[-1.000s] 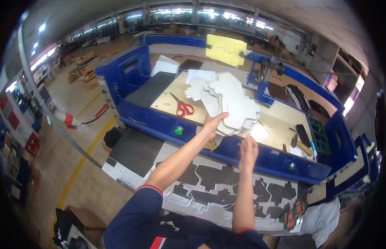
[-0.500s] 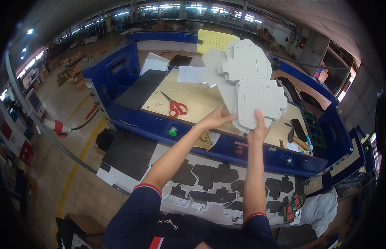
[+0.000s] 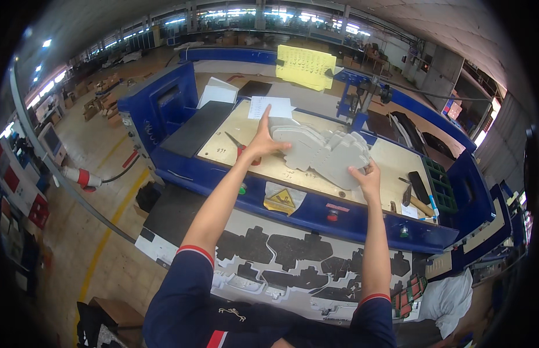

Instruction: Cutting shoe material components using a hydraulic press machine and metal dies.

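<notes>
Both hands hold a stack of light grey die-cut sheets point(image 3: 316, 152) above the tan board point(image 3: 234, 124) of the blue machine. The sheets have rounded outlines, notched edges and lines of small perforations. My left hand point(image 3: 266, 139) grips the stack's left end, thumb on its front face and a finger pointing up. At the right end my right hand point(image 3: 368, 180) clasps the edge, thumb in front and fingers behind. Red-handled scissors point(image 3: 241, 149) lie on the board, partly hidden by my left wrist.
Right of the board are a hammer point(image 3: 420, 204), a black tool point(image 3: 418, 184) and a green crate point(image 3: 442, 182). A yellow paper point(image 3: 307, 66) hangs at the back, near a white sheet point(image 3: 262, 107). Below my arms, dark cut-out shapes point(image 3: 298, 246) fill a pale panel.
The sheets have come down from a raised, upright position to lie sideways, lower over the board. My left hand has shifted up and left to the stack's left end; my right hand grips its right end.
</notes>
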Action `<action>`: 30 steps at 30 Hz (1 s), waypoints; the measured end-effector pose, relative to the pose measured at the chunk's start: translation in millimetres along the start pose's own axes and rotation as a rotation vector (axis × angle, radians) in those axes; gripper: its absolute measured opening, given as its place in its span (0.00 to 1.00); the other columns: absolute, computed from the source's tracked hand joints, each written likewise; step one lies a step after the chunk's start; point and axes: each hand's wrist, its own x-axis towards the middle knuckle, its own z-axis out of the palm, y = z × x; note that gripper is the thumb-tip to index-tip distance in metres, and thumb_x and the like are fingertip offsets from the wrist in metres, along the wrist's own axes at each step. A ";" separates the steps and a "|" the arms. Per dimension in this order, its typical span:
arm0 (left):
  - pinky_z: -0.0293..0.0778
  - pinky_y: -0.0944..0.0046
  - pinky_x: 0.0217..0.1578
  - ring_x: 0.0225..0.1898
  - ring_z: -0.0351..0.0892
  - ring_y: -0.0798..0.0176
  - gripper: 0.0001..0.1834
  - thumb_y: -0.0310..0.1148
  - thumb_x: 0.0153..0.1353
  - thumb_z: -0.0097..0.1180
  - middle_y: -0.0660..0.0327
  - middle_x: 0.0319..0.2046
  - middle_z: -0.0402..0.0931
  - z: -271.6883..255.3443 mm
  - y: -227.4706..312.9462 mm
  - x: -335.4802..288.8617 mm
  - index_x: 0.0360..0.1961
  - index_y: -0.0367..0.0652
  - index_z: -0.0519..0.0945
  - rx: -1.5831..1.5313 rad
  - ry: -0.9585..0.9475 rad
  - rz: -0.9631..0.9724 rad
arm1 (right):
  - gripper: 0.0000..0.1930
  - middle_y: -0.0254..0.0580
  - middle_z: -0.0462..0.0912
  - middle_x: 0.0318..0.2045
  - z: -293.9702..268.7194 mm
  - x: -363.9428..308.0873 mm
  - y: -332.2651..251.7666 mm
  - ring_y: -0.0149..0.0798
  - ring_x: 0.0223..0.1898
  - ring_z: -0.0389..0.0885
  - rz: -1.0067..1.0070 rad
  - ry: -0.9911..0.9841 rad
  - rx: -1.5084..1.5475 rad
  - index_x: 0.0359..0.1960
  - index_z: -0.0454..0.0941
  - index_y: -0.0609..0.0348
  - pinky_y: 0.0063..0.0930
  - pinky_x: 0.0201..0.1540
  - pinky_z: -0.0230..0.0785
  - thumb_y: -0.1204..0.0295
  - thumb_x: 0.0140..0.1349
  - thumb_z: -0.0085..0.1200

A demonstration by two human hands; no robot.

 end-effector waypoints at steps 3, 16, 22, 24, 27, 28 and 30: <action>0.55 0.56 0.68 0.71 0.53 0.51 0.70 0.40 0.37 0.81 0.43 0.69 0.52 -0.5 3.8 14.6 0.74 0.42 0.42 -0.139 -0.152 -0.090 | 0.29 0.46 0.81 0.47 4.1 -3.0 0.1 0.36 0.49 0.79 -0.010 0.062 -0.155 0.55 0.74 0.65 0.29 0.53 0.71 0.69 0.53 0.69; 0.61 0.61 0.62 0.61 0.67 0.57 0.50 0.37 0.42 0.78 0.55 0.58 0.69 16.3 19.8 11.9 0.66 0.49 0.63 -0.346 -0.255 -0.179 | 0.41 0.58 0.81 0.49 0.8 -12.0 -9.0 0.54 0.52 0.80 0.072 -0.078 -0.989 0.55 0.75 0.62 0.40 0.54 0.72 0.46 0.43 0.70; 0.70 0.63 0.54 0.51 0.74 0.63 0.39 0.38 0.43 0.78 0.57 0.46 0.77 26.3 28.2 11.9 0.55 0.43 0.70 -0.097 -0.176 -0.178 | 0.36 0.56 0.84 0.44 10.9 -23.5 -1.2 0.51 0.48 0.83 0.154 0.084 -0.642 0.47 0.81 0.64 0.38 0.52 0.74 0.47 0.43 0.71; 0.72 0.64 0.51 0.48 0.76 0.64 0.37 0.38 0.43 0.78 0.57 0.44 0.78 32.8 26.0 6.1 0.52 0.41 0.71 -0.203 -0.140 -0.137 | 0.36 0.54 0.84 0.45 10.3 -24.9 -0.2 0.50 0.48 0.83 0.139 0.167 -0.632 0.48 0.80 0.64 0.37 0.52 0.73 0.48 0.43 0.72; 0.74 0.66 0.46 0.43 0.78 0.66 0.34 0.38 0.43 0.78 0.58 0.40 0.79 35.1 14.2 2.1 0.49 0.40 0.72 -0.314 -0.014 -0.008 | 0.36 0.53 0.84 0.44 25.1 -22.8 6.0 0.50 0.48 0.83 0.011 0.159 -0.627 0.48 0.80 0.64 0.36 0.52 0.73 0.48 0.42 0.73; 0.75 0.66 0.44 0.40 0.79 0.66 0.33 0.38 0.43 0.78 0.59 0.38 0.80 41.6 11.5 -0.1 0.48 0.39 0.73 -0.341 0.054 0.073 | 0.36 0.53 0.84 0.44 20.0 -21.7 11.2 0.50 0.48 0.83 0.018 0.164 -0.636 0.48 0.80 0.64 0.36 0.52 0.73 0.48 0.42 0.73; 0.76 0.65 0.44 0.40 0.79 0.65 0.33 0.38 0.43 0.78 0.58 0.37 0.80 45.2 22.8 4.3 0.47 0.39 0.73 -0.337 -0.020 0.000 | 0.36 0.52 0.85 0.44 6.7 -16.3 19.2 0.50 0.48 0.83 -0.041 0.135 -0.663 0.48 0.80 0.62 0.36 0.52 0.73 0.47 0.42 0.73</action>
